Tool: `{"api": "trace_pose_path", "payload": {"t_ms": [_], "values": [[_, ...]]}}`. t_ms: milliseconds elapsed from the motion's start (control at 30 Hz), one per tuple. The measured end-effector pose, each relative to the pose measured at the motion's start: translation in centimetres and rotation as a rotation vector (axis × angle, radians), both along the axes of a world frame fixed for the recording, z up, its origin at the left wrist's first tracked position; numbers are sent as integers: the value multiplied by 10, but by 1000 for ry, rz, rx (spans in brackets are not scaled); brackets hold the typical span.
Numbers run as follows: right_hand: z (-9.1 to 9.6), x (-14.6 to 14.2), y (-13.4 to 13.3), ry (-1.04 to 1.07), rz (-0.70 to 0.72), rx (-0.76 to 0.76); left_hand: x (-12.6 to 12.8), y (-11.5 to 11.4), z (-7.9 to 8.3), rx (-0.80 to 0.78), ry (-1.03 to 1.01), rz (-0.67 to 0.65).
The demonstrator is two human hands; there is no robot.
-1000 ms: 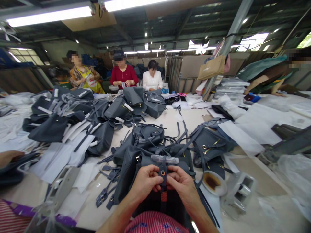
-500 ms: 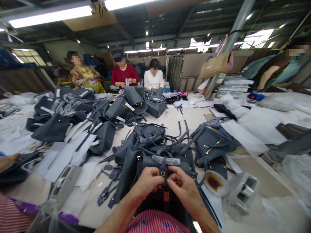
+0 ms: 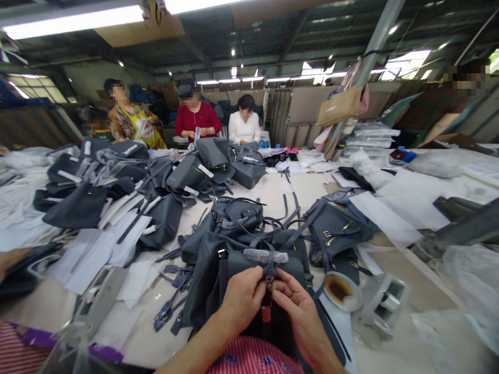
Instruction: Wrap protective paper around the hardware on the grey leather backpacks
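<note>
A dark grey handbag (image 3: 218, 275) stands on the table right in front of me, its handle wrapped in clear plastic (image 3: 265, 255). My left hand (image 3: 241, 298) and my right hand (image 3: 294, 304) are both closed in a pinch on a narrow grey strap (image 3: 268, 272) with a small gold ring at the bag's front. An orange tag (image 3: 265, 313) hangs below the strap between my hands.
More grey bags (image 3: 237, 215) and loose straps (image 3: 173, 293) cover the table, with white paper sheets (image 3: 393, 218) around. A white dish of brown residue (image 3: 341, 290) and a tape dispenser (image 3: 384, 306) sit at my right. Three people work at the far end; another person's hand (image 3: 10, 257) is at the left.
My two hands have drawn closer together on the strap and shifted slightly right. The person at the far right has moved back out of view.
</note>
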State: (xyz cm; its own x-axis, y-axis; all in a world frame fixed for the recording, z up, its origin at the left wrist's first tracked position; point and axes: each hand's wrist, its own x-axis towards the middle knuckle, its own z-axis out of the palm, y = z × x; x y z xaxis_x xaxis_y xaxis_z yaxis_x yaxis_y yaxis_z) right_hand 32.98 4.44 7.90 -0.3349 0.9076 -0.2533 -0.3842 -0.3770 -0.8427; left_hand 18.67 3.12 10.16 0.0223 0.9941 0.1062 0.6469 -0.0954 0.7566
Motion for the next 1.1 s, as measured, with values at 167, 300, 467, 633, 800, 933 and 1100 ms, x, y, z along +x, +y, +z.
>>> {"api": "trace_pose_path", "payload": {"t_ms": [167, 300, 467, 633, 800, 933, 1100], "values": [[-4, -1, -1, -24, -46, 61, -2, -2, -3, -328, -543, -18], [-13, -5, 1, -93, -93, 127, -2, -1, -3, -353, -612, -65], [-18, -5, 3, -150, -61, 149, -5, -4, -4, -327, -541, -58], [-12, -5, 6, -159, -11, 185, -3, -8, -8, -413, -680, -60], [-14, -7, 8, -166, -27, 238, -1, -7, -12, -560, -978, -31], [-25, -7, 4, -342, -17, 304, -1, -5, -16, -540, -1052, 48], [-26, -6, -3, -373, -5, 285, -4, -7, -9, -294, -796, 133]]}}
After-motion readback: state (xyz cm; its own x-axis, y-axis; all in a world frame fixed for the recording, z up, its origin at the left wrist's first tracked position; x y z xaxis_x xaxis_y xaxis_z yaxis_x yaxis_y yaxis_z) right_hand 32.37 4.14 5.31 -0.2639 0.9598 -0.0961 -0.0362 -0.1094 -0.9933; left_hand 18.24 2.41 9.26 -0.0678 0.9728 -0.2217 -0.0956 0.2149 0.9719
